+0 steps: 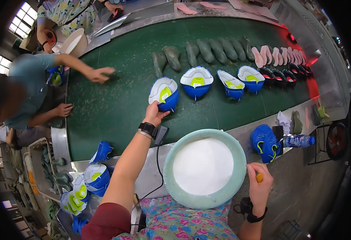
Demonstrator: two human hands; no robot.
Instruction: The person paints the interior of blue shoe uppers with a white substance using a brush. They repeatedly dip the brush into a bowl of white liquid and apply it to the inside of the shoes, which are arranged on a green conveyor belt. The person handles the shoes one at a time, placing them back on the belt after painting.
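Left hand pinches the near edge of a blue, white and lime fabric shoe upper on the wide green conveyor belt; likely light, floppy, best gripped at the rim. Right hand closed around a small orange-handled tool beside the pale green basin of white paste.

Blue-white shoe upper, yellow insole, lying on green belt.

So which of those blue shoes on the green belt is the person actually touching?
The leftmost blue shoe upper in the row. The left hand grips its lower edge, while the other three blue ones lie untouched farther right on the green belt.
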